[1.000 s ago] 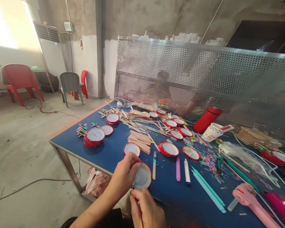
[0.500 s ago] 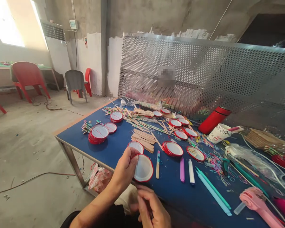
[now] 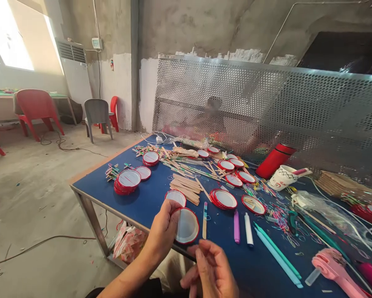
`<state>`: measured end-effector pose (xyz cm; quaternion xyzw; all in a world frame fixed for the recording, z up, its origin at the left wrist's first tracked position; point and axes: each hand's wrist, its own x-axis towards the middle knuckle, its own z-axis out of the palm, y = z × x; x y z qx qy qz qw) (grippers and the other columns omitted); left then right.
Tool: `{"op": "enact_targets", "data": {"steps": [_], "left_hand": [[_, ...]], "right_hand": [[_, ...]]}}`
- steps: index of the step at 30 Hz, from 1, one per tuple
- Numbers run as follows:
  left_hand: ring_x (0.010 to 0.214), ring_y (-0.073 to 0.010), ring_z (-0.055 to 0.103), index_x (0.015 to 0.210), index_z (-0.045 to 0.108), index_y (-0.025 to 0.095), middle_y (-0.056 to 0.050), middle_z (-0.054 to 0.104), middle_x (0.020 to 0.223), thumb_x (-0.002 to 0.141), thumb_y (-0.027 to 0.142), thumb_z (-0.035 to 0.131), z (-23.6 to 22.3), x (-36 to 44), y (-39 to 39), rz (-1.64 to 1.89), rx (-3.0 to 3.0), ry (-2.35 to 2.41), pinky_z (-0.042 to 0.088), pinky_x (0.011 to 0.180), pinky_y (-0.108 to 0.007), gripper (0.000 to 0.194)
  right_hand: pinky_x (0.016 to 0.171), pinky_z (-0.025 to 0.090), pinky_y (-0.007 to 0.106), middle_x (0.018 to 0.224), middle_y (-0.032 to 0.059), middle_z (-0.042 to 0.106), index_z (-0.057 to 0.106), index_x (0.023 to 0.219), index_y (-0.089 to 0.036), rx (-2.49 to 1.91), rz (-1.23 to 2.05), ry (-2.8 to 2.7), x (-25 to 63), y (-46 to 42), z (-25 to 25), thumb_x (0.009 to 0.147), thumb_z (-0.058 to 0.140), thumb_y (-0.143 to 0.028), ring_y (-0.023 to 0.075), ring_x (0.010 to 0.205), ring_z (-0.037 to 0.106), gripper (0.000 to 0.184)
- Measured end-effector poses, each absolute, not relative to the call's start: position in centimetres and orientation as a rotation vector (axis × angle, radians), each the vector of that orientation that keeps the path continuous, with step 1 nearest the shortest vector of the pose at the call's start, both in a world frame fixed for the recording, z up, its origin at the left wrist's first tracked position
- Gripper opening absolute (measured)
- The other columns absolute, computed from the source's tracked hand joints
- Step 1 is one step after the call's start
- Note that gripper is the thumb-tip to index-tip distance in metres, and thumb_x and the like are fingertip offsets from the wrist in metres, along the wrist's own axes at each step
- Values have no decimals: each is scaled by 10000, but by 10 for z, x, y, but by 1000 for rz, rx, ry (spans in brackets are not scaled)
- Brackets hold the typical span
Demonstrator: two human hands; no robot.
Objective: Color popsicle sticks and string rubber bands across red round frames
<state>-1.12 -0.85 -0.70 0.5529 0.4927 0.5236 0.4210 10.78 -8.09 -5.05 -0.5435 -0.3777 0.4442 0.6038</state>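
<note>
Nearby, our left hand [image 3: 163, 229] grips a red-rimmed disc [image 3: 187, 225] over the near edge of the blue table [image 3: 92, 186], and our right hand [image 3: 210, 269] sits half open just beside it. Craft sticks [image 3: 186, 188] and more discs [image 3: 223, 198] lie around; a perforated metal screen [image 3: 235, 103] stands beyond. Upper left, a red chair [image 3: 38, 109] stands on the concrete floor [image 3: 33, 198].

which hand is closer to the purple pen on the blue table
Right hand: it is below and to the left of the purple pen, not touching it. The left hand is farther left, with the red-rimmed disc between it and the pen.
</note>
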Motion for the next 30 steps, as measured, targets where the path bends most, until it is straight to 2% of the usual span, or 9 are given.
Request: {"op": "enact_targets", "data": {"steps": [2, 3, 6, 9, 12, 16, 20, 25, 30], "left_hand": [[722, -170, 537, 907, 565, 207, 5, 614, 793, 919, 304, 501, -5, -13, -10, 1256, 1437, 1190, 425, 672, -268, 117], [720, -167, 538, 912, 564, 207, 6, 617, 795, 923, 286, 496, -3, -15, -11, 1218, 1472, 1163, 420, 666, -265, 105], [716, -158, 531, 920, 566, 200, 11, 607, 787, 909, 212, 505, -1, -21, -14, 1105, 1600, 1087, 408, 663, -258, 63], [702, -149, 515, 998, 549, 193, 16, 579, 807, 889, 200, 537, -2, -24, -15, 1117, 1622, 997, 423, 659, -254, 110], [682, -137, 486, 1012, 534, 192, 17, 551, 833, 878, 233, 580, -7, -24, -16, 1196, 1592, 964, 429, 632, -244, 147], [650, -126, 467, 955, 543, 197, 21, 541, 825, 872, 235, 604, -14, -18, -18, 1259, 1612, 1030, 417, 595, -231, 110], [634, -127, 461, 825, 529, 207, 27, 546, 762, 825, 199, 630, -20, -12, -17, 1313, 1711, 1172, 393, 569, -220, 102], [645, -127, 530, 825, 562, 206, 0, 624, 792, 865, 145, 565, -25, -5, -17, 1432, 1879, 1252, 401, 569, -206, 73], [655, -131, 565, 819, 578, 204, -21, 671, 808, 916, 177, 536, -24, -5, -19, 1449, 1893, 1222, 426, 574, -204, 109]], "right_hand": [[271, 373, 229, 935, 80, 775, 546, 1242, -220, -1274, 965, -957, 111, -74, -43, 848, 663, -675, 127, 332, 587, 613], [294, 398, 244, 888, 65, 770, 537, 1279, -216, -1282, 941, -1032, 113, -70, -39, 866, 644, -666, 124, 317, 564, 620], [341, 413, 256, 638, 2, 702, 616, 1182, -209, -1296, 913, -1211, 116, -64, -32, 922, 559, -658, 120, 289, 495, 521], [303, 335, 251, 551, -16, 660, 657, 1049, -224, -1306, 907, -1226, 117, -62, -33, 942, 525, -652, 122, 283, 466, 461], [353, 401, 249, 613, -1, 714, 674, 1015, -218, -1356, 753, -1184, 116, -64, -37, 951, 528, -630, 120, 315, 508, 442], [537, 533, 240, 845, 54, 804, 686, 1041, -214, -1384, 535, -1155, 113, -64, -40, 976, 517, -595, 164, 559, 711, 422], [566, 547, 232, 893, 62, 813, 667, 1058, -214, -1368, 513, -1154, 110, -62, -43, 1004, 495, -564, 181, 659, 760, 393], [639, 574, 248, 936, 77, 814, 672, 1074, -206, -1359, 466, -1169, 109, -61, -48, 1014, 493, -546, 203, 754, 781, 389], [532, 553, 255, 885, 103, 807, 695, 1042, -184, -1394, 350, -1199, 111, -61, -53, 1005, 486, -584, 215, 693, 770, 453]]}}
